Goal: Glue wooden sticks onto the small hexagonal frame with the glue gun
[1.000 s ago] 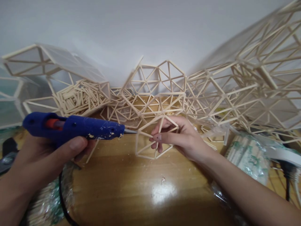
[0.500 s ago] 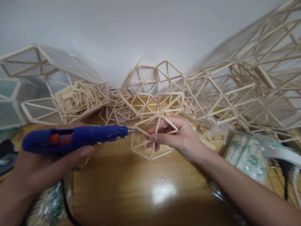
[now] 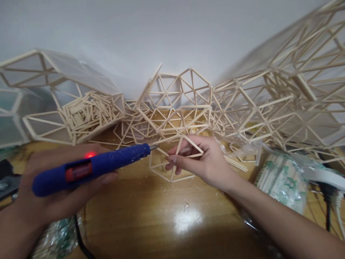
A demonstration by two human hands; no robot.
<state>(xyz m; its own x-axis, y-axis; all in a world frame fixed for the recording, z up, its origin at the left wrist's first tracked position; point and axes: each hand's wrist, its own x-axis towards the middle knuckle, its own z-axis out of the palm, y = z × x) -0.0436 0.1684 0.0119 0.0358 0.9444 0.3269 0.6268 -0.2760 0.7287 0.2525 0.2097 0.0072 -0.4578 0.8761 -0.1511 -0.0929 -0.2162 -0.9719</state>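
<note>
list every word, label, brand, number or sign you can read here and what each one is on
No text can be read.
Clear plastic-wrapped pack of pale wooden sticks at the right: green print, too blurred to read.
Crinkled clear plastic packaging at the lower left: green marks, too blurred to tell if they are lettering.
Blue plastic glue gun: no lettering can be made out.

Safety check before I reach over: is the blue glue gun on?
It looks on: a red light glows at the blue glue gun in the left hand.
</note>
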